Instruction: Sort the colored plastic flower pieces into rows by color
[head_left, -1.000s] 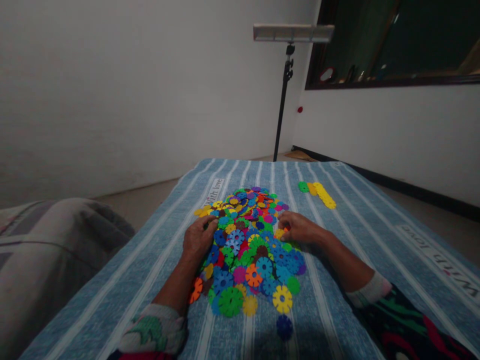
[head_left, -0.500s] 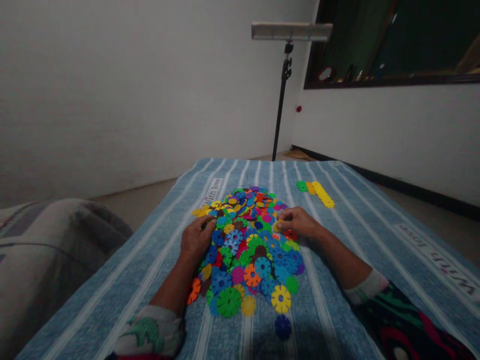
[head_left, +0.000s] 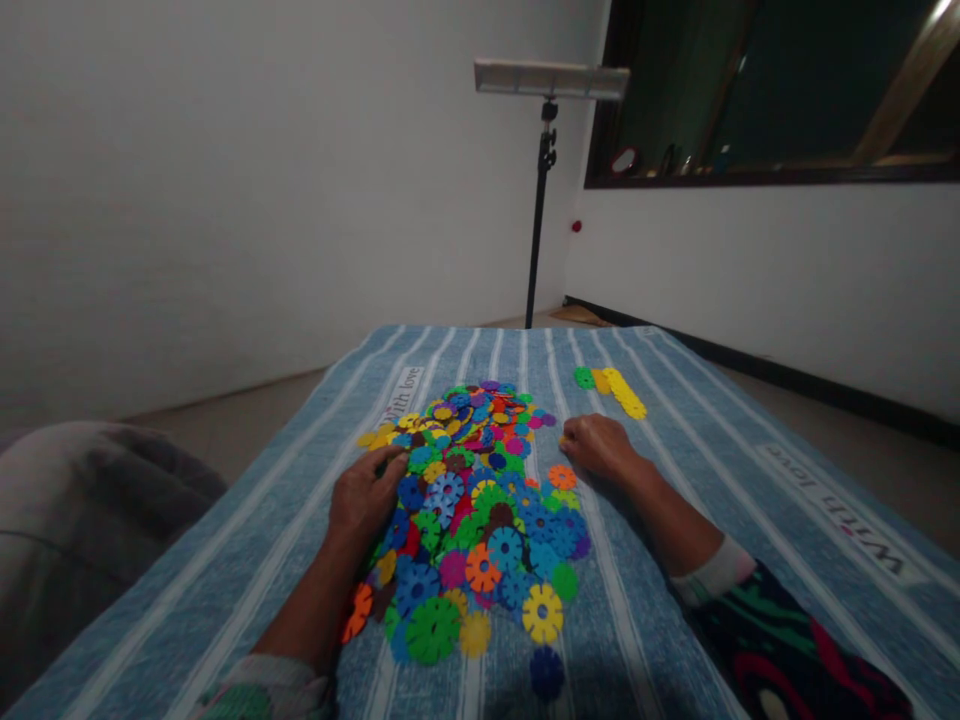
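Observation:
A heap of notched plastic snowflake discs [head_left: 501, 515] in many colours spreads over the middle of the cloth. My left hand [head_left: 364, 500] rests against the heap's left edge, thumb and fingers apart, touching discs; its fingertips are partly hidden. To the right of the heap, my right hand [head_left: 598, 445] is closed in a pinch. A bit of a yellow snowflake disc [head_left: 564, 440] shows at its fingertips. Beyond that hand lies a separate group: a green disc [head_left: 584, 378], an orange-yellow one [head_left: 601, 380] and a row of yellow discs [head_left: 625, 393].
A blue striped cloth [head_left: 675, 400] covers the table. Behind it stands a lamp on a black pole [head_left: 538, 220], near the wall. A grey cloth-covered shape [head_left: 97, 540] sits at the left. One dark blue disc [head_left: 547, 672] lies at the near end.
My right hand has drawn away from the heap to the right with the yellow disc, uncovering an orange disc. My left hand stays at the heap's left edge. The whole view has shifted slightly.

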